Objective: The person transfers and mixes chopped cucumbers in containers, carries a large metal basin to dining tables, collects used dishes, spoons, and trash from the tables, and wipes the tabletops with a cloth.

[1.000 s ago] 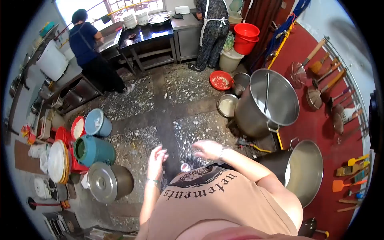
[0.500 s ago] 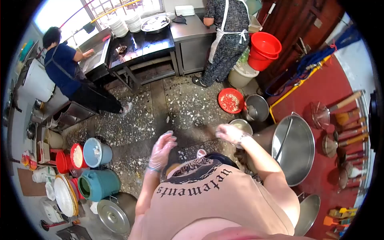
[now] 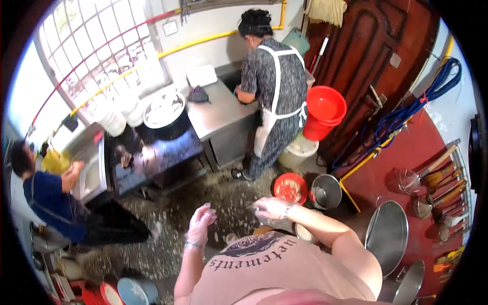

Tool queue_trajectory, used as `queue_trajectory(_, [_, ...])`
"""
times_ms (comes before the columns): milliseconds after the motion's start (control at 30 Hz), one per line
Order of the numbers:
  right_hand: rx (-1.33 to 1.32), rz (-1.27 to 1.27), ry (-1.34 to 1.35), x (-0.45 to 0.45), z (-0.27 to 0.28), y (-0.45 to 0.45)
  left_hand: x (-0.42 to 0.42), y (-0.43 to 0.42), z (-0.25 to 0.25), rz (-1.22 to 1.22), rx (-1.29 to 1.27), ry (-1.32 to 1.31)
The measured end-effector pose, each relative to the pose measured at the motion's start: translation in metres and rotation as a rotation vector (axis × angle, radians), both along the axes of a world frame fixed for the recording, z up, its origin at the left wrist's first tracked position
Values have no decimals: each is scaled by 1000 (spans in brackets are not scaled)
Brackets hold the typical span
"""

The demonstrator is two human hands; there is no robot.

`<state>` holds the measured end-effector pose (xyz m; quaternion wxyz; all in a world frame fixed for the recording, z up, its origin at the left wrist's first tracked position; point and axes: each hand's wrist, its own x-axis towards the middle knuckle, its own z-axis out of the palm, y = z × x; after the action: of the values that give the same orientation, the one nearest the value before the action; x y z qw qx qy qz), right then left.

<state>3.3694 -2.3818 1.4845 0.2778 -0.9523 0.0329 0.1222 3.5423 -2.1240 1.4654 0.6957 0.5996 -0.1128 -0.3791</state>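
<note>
My left hand (image 3: 201, 223), in a clear plastic glove, is raised in front of my body above the wet floor. Its fingers point up and are loosely bent, with nothing between them. To its right, my right hand (image 3: 272, 208) stretches inward with a bracelet at the wrist. Its fingers reach out loosely and their tips are a little blurred; I see no object in them. The hands are apart. Beyond the right hand, a red basin (image 3: 290, 188) with pale bits in it sits on the floor, beside a metal pot (image 3: 326, 192).
A person in a white apron (image 3: 274, 96) works at a steel counter (image 3: 223, 114); another in blue (image 3: 53, 203) stands at a sink (image 3: 92, 178). Large metal pots (image 3: 386, 239) stand to my right, under hanging strainers (image 3: 406, 182). A blue bucket (image 3: 137, 292) is at lower left.
My view has swung up and to the left, showing more of the window and counter. Both hands remain raised, with nothing seen in them. The person in blue has brought their hands together.
</note>
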Motion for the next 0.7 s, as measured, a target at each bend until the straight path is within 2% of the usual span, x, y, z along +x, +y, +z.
queue_trajectory(133, [-47,-336,-32,41,49,-88,89,-121,65,-246,-176,-166])
queue_trajectory(167, [-61,-343,-107,53,56,-110,103,-148,73,-263,-265,-227])
queue_trajectory(300, [-123,-399,-329,110,102,-193,149,-234,112,-346,-306,-333])
queue_trajectory(333, [-189,-398,-364,127,111,-219,159,-258,104,-302,-381,-309])
queue_trajectory(400, [-97,-453,-592,162,139,-247,182,-280,127,-304,-195,-293])
queue_trajectory(433, [-157,-337,-726,185,154,-272,192,-296,143,-267,-145,-330])
queue_trajectory(467, [-130,-262,-758,206,169,-297,205,-317,156,-230,-110,-375])
queue_trajectory(567, [-82,-287,-807,266,203,-318,253,-358,165,-136,-106,-408])
queue_trajectory(700, [-9,-236,-974,327,199,-338,311,-416,192,-85,-151,-525])
